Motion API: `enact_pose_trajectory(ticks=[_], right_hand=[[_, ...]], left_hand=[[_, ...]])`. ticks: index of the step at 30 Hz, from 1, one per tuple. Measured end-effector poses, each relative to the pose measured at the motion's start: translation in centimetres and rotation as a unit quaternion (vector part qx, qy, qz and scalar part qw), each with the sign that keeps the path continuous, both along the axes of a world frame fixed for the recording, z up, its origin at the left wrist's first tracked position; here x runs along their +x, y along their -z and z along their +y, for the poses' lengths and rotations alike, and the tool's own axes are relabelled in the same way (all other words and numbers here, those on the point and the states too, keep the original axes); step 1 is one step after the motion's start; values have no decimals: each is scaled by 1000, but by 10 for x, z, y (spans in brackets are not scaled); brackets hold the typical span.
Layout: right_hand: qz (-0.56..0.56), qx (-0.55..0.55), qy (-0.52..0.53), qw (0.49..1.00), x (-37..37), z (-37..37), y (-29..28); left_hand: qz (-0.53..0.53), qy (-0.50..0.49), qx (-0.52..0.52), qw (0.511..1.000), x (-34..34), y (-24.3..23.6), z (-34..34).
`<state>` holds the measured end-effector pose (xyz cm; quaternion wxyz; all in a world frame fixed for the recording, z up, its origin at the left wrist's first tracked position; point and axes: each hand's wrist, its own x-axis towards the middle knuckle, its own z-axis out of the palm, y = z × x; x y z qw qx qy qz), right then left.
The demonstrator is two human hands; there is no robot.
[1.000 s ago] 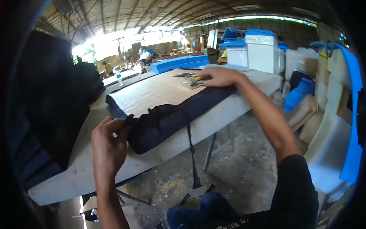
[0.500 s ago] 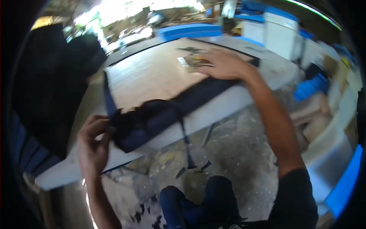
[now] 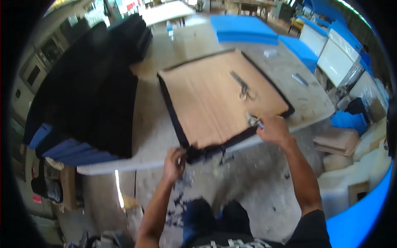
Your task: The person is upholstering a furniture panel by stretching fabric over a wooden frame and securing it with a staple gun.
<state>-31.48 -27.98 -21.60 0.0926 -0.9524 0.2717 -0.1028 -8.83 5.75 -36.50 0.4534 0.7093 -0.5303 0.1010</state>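
A flat tan panel [image 3: 202, 101] edged in black fabric [image 3: 173, 111] lies on the table. At its near left corner my left hand [image 3: 174, 163] is closed in a pinch on the black fabric edge. Farther right, over the near edge of the panel, my right hand [image 3: 273, 130] is wrapped round a silver metal hand tool [image 3: 252, 120]; blur and the fingers hide its exact kind. A pair of scissors [image 3: 245, 87] rests on the panel beyond my right hand. The black fabric along the near edge looks bunched.
The pale table [image 3: 149, 103] carries a tall stack of black and dark blue pieces [image 3: 91, 95] on the left. Blue foam slabs [image 3: 244, 29] sit at the far side. A small metal tool [image 3: 300, 79] lies at right. Brown blocks [image 3: 337, 140] stand beside the table. Dark scraps litter the floor.
The view has swung, bringing the whole panel into sight. My right hand has come from over the panel to its near edge, with the silver tool in it. My left hand stays at the corner.
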Motion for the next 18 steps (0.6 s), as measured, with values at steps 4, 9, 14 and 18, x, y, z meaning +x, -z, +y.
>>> enact_pose_trajectory(ticks=[4, 9, 14, 18], right_hand=[[-9, 281, 117, 953, -99, 72, -14], [-144, 577, 153, 789, -159, 169, 41], [22, 542, 213, 813, -121, 236, 72], [53, 542, 204, 814, -76, 261, 66]], left_hand=[[77, -14, 85, 993, 10, 3, 2], [216, 26, 78, 973, 18, 14, 5], [132, 54, 123, 982, 24, 4, 9], [83, 85, 91, 989, 29, -14, 3]])
